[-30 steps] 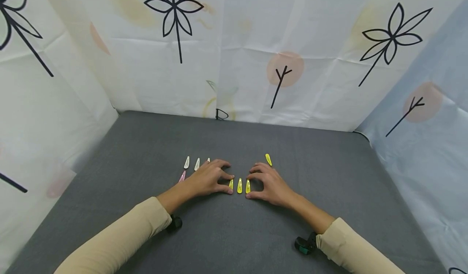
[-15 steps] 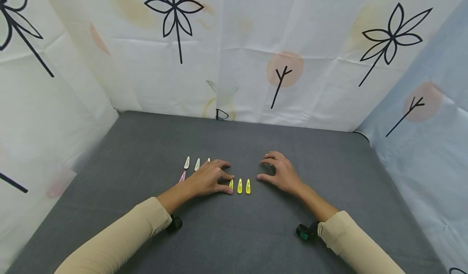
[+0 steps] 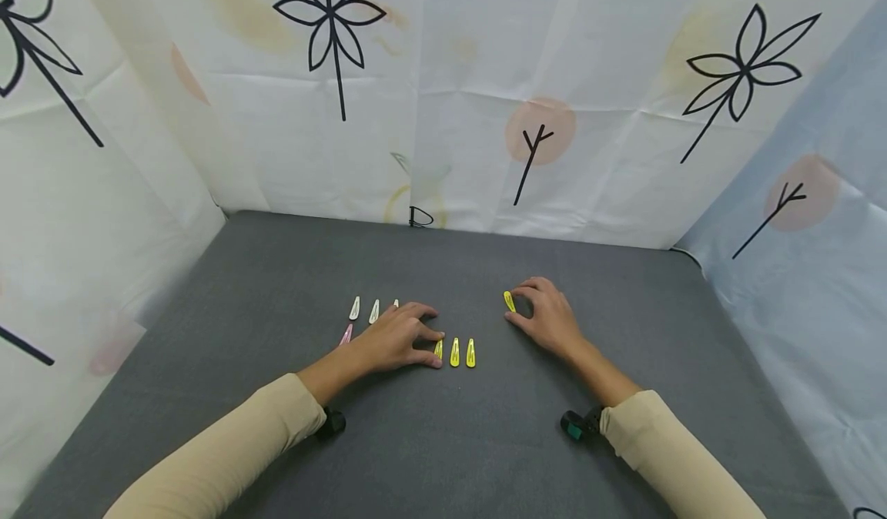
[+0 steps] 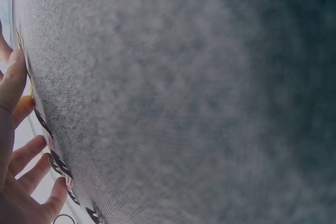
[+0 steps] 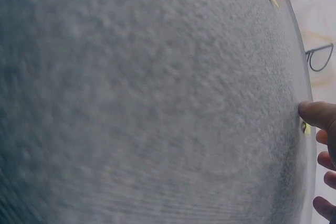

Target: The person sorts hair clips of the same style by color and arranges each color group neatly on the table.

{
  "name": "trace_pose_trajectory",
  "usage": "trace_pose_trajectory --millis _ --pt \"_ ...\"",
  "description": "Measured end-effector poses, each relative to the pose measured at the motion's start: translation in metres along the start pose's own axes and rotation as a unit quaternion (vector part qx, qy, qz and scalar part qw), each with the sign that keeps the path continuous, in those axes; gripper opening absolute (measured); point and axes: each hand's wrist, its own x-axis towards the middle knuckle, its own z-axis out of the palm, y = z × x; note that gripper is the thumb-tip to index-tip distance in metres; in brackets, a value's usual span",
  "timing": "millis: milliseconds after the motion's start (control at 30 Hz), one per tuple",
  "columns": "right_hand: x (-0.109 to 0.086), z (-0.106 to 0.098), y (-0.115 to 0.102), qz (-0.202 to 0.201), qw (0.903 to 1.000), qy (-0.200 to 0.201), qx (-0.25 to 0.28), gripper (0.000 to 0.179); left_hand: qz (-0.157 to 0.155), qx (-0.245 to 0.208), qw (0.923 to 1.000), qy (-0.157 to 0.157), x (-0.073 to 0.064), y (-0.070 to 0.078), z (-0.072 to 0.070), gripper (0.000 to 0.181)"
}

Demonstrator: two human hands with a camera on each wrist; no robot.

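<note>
Several yellow snap hair clips lie on the grey table. My left hand (image 3: pixel 395 339) pinches the leftmost clip of the front row (image 3: pixel 439 349) by its ends, between thumb and index finger. Beside it lie the middle yellow clip (image 3: pixel 454 352) and the right yellow clip (image 3: pixel 471 353), untouched. Farther back and to the right, my right hand (image 3: pixel 549 316) has thumb and index finger at the two ends of a tilted yellow clip (image 3: pixel 509 301), pinching it on the table. In the right wrist view only a bit of this clip (image 5: pixel 307 128) shows beneath the thumb.
Behind my left hand lie a white hair clip (image 3: pixel 355 308), a second white clip (image 3: pixel 374 311) and a third, mostly covered. A pink clip (image 3: pixel 346 334) shows by my left wrist. A patterned white curtain (image 3: pixel 457 157) borders the table (image 3: pixel 589 272).
My right hand has left the right clip of the front row and moved back and right to the tilted yellow clip. My left hand stays where it was.
</note>
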Motion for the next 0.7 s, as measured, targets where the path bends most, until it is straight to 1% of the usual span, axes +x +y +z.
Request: trace_pose_trajectory --millis 233,433,700 --pt "0.002 -0.003 0.008 0.029 0.9995 0.006 -0.012 0.035 -0.002 -0.001 1.0000 -0.004 0.000 0.000 0.000 0.053" --pt "0.005 -0.005 0.014 0.067 0.9976 -0.011 -0.014 0.033 -0.002 0.007 1.0000 -0.006 0.001 -0.001 0.000 0.054" --pt "0.013 -0.006 0.013 0.106 0.9940 -0.024 -0.013 0.033 -0.002 0.007 1.0000 -0.005 0.001 -0.002 0.002 0.054"
